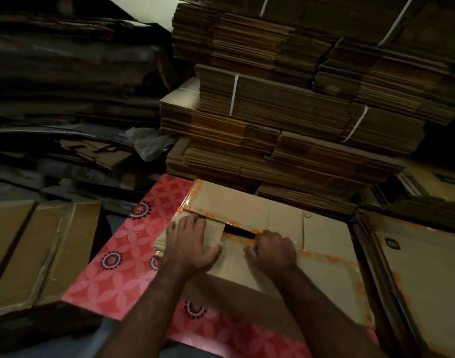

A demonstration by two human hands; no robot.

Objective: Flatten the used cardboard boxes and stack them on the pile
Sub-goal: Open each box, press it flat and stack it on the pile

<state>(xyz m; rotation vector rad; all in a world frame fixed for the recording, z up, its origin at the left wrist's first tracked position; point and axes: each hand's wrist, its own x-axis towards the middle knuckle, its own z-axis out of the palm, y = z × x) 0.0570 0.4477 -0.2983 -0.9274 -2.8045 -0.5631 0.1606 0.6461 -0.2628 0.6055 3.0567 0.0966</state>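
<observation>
- Tall bundles of flattened brown cardboard sheets tied with white straps (285, 99) rise directly behind the brown cardboard box with orange-printed tape (285, 244).
- A dark heap of loose crumpled cardboard (74, 81) fills the space behind and left of the box.
- A pink floral-patterned sheet (123, 257) lies under the box and shows past its left and near edges.
- The box lies low on that sheet, its top flaps partly parted with a dark gap between them.
- Another brown carton with taped flaps (40, 251) sits well left of the box.
- A flattened brown sheet (422, 270) lies just right of the box.
- The left hand (189, 244) presses spread, straight fingers on the box's left flap, grip loose.
- The right hand (271, 250) has its fingers curled over the flap edge at the gap, gripping it.
</observation>
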